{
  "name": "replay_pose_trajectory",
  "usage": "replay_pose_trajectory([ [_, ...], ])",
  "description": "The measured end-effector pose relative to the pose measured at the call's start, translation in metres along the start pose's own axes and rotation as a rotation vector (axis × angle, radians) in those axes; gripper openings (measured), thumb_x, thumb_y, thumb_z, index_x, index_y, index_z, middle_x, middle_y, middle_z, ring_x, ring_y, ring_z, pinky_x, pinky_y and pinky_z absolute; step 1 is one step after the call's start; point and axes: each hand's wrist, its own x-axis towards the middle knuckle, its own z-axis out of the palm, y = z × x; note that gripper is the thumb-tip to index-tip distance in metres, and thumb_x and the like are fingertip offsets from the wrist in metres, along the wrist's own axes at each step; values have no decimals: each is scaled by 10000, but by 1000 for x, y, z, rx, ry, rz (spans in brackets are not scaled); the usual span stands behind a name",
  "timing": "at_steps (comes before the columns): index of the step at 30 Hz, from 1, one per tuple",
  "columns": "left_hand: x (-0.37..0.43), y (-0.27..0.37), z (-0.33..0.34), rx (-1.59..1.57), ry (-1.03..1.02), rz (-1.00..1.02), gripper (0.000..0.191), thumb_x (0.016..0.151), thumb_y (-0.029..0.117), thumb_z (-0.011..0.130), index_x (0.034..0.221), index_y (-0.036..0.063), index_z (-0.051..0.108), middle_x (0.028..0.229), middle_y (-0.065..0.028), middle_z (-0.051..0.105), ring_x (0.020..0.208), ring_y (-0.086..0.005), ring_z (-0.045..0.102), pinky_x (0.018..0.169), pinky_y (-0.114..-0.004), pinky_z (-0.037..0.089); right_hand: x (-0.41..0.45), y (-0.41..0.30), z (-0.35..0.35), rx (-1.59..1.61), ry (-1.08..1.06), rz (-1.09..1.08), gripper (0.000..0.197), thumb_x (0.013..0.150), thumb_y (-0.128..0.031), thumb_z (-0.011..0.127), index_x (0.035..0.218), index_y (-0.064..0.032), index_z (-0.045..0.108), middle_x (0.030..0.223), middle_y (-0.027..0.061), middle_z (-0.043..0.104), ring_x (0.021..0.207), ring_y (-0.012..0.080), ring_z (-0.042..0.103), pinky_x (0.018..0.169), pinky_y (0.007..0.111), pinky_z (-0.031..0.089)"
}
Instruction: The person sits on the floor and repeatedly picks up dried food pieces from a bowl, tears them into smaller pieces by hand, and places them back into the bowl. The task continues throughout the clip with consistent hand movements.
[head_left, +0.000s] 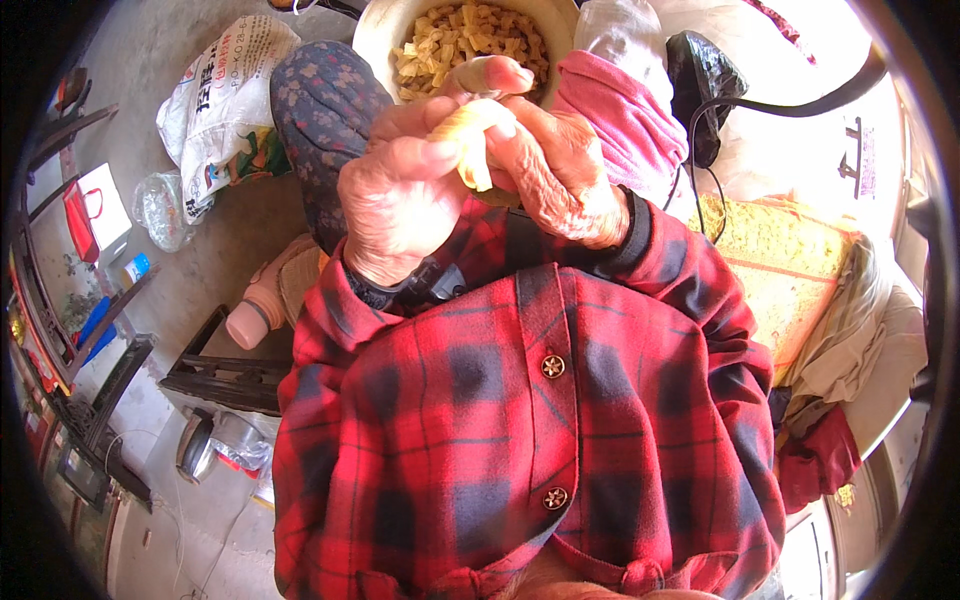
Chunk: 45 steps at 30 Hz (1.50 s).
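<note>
A pale yellow, folded strip (474, 142), its material unclear, is held up between both hands. My left hand (401, 180) pinches its left side, with the thumb across the front. At its upper right, the thumb and fingers of my right hand (559, 169) press on the strip. One end of it hangs down between the hands. Just beyond the hands stands a wide, pale basin (375, 34), holding many similar yellowish pieces (469, 41). My fingers cover the basin's near part.
A printed white woven sack (232, 90) lies left of my knee, beside a clear plastic bag (161, 210). Pink cloth (615, 120) and a black plastic bag (701, 90) are at the right. A dark wooden stool (225, 367) stands near my left side. A black strap (810, 105) crosses the upper right.
</note>
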Motion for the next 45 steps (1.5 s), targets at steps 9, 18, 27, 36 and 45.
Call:
replay_pose_trajectory([
  [9,7,-4,-2,658,29,312,113,800,-6,604,901,-12,654,1211,-151,571,1118,-185,527,970,-302,392,0,4,-9,-377,-90,-130,191,844,-19,625,1011,48,562,710,117,492,530,274,551,428,386,406],
  [18,-4,-2,-7,874,368,12,167,916,127,623,968,-30,642,809,-80,685,656,-127,648,621,-234,529,2,19,-26,-729,-310,-249,298,720,-36,674,957,103,557,788,105,559,583,187,575,472,310,433],
  [27,-13,1,-10,553,387,-256,220,936,152,570,1007,-45,638,772,-108,650,534,-116,560,491,-219,459,-2,22,-37,-676,-441,-249,246,757,-90,688,964,7,599,798,68,546,580,165,560,464,325,417],
  [36,-30,19,-9,533,242,-428,185,926,117,585,952,-41,677,717,-77,656,491,-81,555,453,-184,430,-6,13,-42,-266,-447,-95,365,845,-336,704,883,-12,539,593,96,510,515,278,590,462,384,449],
  [45,-47,46,-4,738,139,-426,184,893,148,636,811,-12,675,658,-52,639,472,-70,540,432,-192,374,-3,-4,-60,-155,-601,19,347,814,-205,743,1029,19,589,746,106,637,609,268,631,514,354,451],
])
